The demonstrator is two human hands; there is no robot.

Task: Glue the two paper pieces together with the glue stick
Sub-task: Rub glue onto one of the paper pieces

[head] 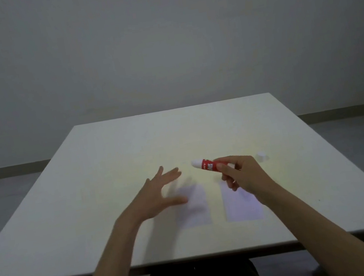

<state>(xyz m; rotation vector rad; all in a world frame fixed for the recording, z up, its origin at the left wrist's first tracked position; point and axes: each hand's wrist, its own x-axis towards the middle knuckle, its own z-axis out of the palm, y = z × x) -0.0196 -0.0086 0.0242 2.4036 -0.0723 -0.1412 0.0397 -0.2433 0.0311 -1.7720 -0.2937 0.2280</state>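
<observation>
We note a pale worktop (106, 149) before a plain grey wall (159, 34); two paper pieces lie flat on it side by side near the front edge, apart from each other with a strip of bare surface between; the left paper (196, 209) is partly under the shadow of the left hand (159, 196); the right paper (242, 207) has its far end hidden behind the right hand (241, 173). We see the left hand spread wide, fingers apart and gripping nothing, raised over the worktop just left of the left paper; its outline is blurred. The right hand is clamped on the glue stick (206, 165), thumb and fingers wrapped round the back half of its red body; the stick lies nearly level, its white end pointing left toward the left hand, above the worktop and beyond the papers. A small white cap (261, 156) stands on the worktop just right of the right hand; whether it touches the hand we cannot tell.
</observation>
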